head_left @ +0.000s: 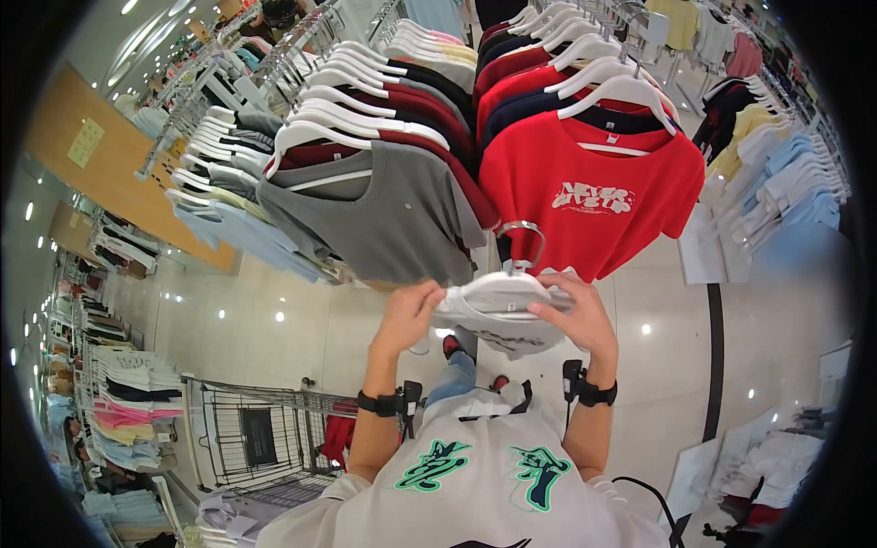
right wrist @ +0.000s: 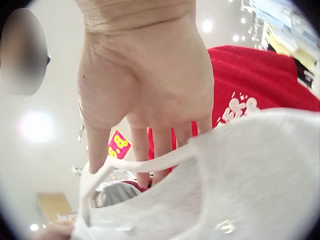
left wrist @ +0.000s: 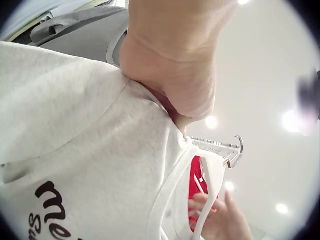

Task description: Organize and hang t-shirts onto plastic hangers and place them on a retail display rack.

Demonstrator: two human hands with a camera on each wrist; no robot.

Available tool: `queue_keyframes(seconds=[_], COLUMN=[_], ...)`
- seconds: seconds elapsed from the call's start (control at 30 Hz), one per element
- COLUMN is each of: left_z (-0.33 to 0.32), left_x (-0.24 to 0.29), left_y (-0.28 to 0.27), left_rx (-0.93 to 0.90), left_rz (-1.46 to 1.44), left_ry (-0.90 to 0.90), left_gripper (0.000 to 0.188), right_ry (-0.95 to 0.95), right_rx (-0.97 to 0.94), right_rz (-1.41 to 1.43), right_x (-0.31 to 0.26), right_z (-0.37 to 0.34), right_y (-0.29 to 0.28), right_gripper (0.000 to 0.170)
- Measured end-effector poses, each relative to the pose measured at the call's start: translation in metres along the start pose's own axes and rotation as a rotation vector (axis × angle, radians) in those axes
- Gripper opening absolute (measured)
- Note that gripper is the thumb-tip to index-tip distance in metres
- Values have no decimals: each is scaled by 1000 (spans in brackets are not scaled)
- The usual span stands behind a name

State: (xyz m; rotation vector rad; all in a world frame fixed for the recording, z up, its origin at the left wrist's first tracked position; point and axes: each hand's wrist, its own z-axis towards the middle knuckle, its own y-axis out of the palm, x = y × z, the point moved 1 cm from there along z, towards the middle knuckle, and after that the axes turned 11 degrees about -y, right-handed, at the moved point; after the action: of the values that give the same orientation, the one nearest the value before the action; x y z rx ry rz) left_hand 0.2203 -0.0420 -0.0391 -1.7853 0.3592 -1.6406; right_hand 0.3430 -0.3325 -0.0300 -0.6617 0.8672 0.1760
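A light grey shirt (head_left: pixel 512 336) with dark lettering hangs on a white hanger (head_left: pixel 498 285), in front of the wearer's chest. The left hand (head_left: pixel 408 315) grips the shirt and hanger at one shoulder; its fingertips are hidden in the left wrist view, where the hand (left wrist: pixel 170 75) covers the shoulder seam of the shirt (left wrist: pixel 95 130). At the other side is the right hand (head_left: pixel 585 320). Seen in the right wrist view, this hand (right wrist: pixel 145 85) has straight, spread fingers behind the hanger (right wrist: pixel 155 164), with its thumb touching the hanger. The metal hook (head_left: pixel 528 233) points up.
Just beyond the hands, a grey shirt (head_left: pixel 365 219) and a red shirt (head_left: pixel 594 192) hang at the front of packed racks. A wire cart (head_left: pixel 265 393) with red cloth stands at lower left. More clothes hang at far right, above glossy floor (head_left: pixel 649 365).
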Motion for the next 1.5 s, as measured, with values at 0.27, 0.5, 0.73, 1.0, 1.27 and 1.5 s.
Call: queue_keyframes(seconds=[0.27,0.5,0.73,1.0,1.27,1.5], left_z=[5,-6,12,65,91,101], left_x=[-3,-55,-45,-29,-67,-56], left_y=[-50,-64,-99,-212,-277,-269], left_rx=[-14,160,437,860,1068,811], left_rz=[25,-244,-311,-165,-98,-105], left_ry=[-66,-205,-179,10,-16,43], left_gripper=[25,29,43,47,50,45], right_ry=[112,145,-14,-273,-342,-313], right_rx=[8,124,13,34,22,-60], right_rz=[115,217,212,186,49,53], right_x=[31,34,-4,-47,-103,-99], right_z=[-27,-16,53,168,256,244], right_y=[15,35,58,80,109,148], right_gripper=[21,17,22,21,24,18])
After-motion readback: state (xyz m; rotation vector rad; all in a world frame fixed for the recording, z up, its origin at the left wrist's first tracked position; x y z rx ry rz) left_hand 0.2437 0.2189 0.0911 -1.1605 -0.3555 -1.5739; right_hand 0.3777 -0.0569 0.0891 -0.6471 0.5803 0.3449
